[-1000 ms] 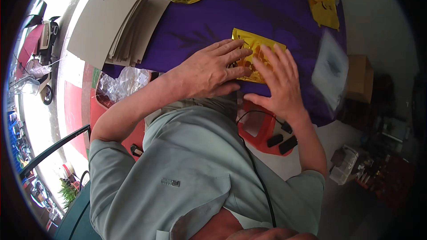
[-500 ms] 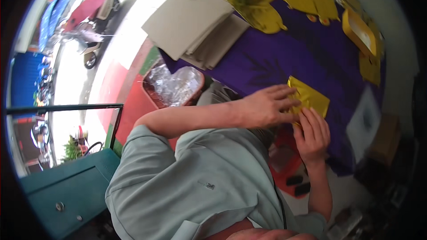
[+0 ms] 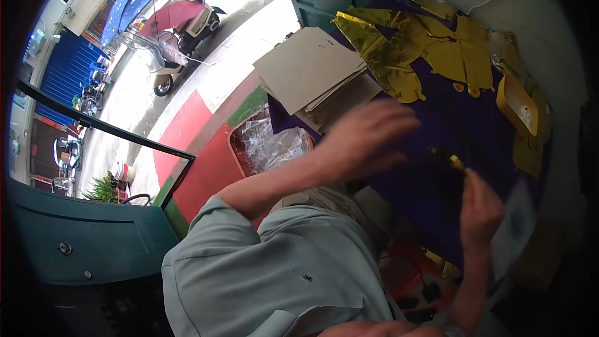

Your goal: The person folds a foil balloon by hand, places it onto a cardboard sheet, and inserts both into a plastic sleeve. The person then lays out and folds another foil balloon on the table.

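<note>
My left hand (image 3: 369, 140), smeared by motion, hovers over the purple cloth (image 3: 409, 175) with its fingers stretched out and nothing visible in them. My right hand (image 3: 480, 209) pinches a small gold foil piece (image 3: 454, 161), seen nearly edge-on above the cloth. Beyond my left hand lies a stack of greyish-beige cardboard sheets (image 3: 309, 65). Flat gold foil shapes (image 3: 430, 50) spread over the far part of the table, some with round reddish tabs along their edges.
A yellow tray (image 3: 516, 107) with something white inside stands at the far right. Left of the table, a red basket (image 3: 234, 150) holds clear plastic. A translucent sheet (image 3: 515, 224) hangs by the right table edge. Outside are a scooter (image 3: 181, 31) and a green door (image 3: 93, 237).
My hands have moved apart: the left lifted off the gold foil toward the cardboard, the right drew the foil rightward and turned it edge-on. The whole view has shifted.
</note>
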A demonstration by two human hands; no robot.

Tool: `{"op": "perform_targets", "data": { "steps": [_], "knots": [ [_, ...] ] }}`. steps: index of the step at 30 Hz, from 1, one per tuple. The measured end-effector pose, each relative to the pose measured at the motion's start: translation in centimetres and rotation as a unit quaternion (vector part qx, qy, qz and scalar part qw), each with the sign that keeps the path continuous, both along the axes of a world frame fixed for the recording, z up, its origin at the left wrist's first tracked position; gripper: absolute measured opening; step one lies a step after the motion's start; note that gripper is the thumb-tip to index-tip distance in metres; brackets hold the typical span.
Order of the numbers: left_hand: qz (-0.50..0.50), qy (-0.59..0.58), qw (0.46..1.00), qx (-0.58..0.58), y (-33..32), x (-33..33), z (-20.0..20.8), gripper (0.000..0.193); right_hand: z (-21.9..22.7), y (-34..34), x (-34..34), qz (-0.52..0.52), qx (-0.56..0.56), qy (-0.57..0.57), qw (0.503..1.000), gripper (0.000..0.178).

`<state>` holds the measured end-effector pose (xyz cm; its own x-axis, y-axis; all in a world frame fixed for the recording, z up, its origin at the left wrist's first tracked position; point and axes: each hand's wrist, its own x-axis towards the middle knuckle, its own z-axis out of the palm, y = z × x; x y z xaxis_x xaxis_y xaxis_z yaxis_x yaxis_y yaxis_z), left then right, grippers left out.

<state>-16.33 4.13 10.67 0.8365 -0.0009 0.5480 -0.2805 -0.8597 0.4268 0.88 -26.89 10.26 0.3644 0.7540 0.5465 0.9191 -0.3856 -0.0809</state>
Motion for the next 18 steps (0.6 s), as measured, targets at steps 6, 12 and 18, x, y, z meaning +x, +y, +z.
{"op": "perform_targets", "data": {
  "steps": [6, 12, 18],
  "knots": [
    [0.304, 0.126, 0.935, 0.129, 7.2, -8.9, 2.0, 0.072, 3.1, 0.8, 6.1, -0.13, 0.125, 0.219, 0.959, 0.024],
    [0.289, 0.122, 0.932, 0.184, 9.7, -11.9, 0.7, 0.053, -1.3, 0.5, 12.3, -0.009, 0.271, 0.496, 0.825, 0.024],
    [0.285, 0.057, 0.941, 0.172, 10.8, -12.2, 1.1, 0.031, -2.6, -0.4, 12.8, -0.018, 0.257, 0.534, 0.805, 0.025]
  ]
}}
